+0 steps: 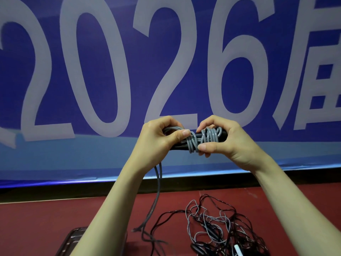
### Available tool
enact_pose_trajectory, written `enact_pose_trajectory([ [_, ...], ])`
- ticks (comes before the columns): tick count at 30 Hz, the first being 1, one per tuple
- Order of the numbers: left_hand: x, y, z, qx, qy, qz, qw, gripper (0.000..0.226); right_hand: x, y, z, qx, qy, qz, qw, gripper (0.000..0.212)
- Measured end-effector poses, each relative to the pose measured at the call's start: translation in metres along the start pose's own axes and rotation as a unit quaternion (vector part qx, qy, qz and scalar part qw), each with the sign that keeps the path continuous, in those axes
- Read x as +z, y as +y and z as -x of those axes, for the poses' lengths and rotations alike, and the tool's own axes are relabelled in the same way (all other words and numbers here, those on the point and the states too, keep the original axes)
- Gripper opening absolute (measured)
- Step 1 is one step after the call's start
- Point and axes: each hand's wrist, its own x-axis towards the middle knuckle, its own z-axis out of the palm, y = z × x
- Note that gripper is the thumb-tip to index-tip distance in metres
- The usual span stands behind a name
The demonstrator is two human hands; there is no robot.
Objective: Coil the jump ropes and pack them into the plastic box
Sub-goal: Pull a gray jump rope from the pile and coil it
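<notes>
Light: even and fairly bright, soft, from above and in front
Glare: a thin bright line along the lower edge of the banner (92, 71)
Shadows: faint, soft-edged under the forearms on the red floor (55, 215)
Focus: hands and wound rope (203, 138) sharp; rope pile (217, 230) and box (73, 239) soft
Blur: hanging rope end smeared
Distortion: wide-angle bend, banner edge and floor line curve toward the sides

Support surface: red floor (55, 215). Resting on it: a tangled pile of black and grey jump ropes (217, 228), and a plastic box (73, 239) left of the pile.
</notes>
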Motion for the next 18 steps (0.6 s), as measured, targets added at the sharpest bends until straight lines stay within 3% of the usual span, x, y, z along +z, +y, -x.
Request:
enact_pose_trajectory([
  [5,-0.002,-0.003,-0.002,0.008,0.008,-0.025,1.0,0.015,0.002,0.008,-0.002,-0.004,0.012,-0.023,1.0,0.026],
  [7,-0.002,-0.006,-0.002,0.01,0.013,-0.024,1.0,0.017,0.007,0.012,-0.006,0.03,0.051,-0.044,0.997,0.047],
  [10,-0.001,-0.008,-0.002,0.002,0.008,-0.026,1.0,0.018,0.012,0.019,-0.011,0.076,0.16,0.045,0.983,0.07],
  [18,-0.012,-0.001,0.0,-0.033,-0.062,-0.054,0.996,0.009,0.035,0.033,-0.012,0.055,0.223,0.072,0.971,0.054],
])
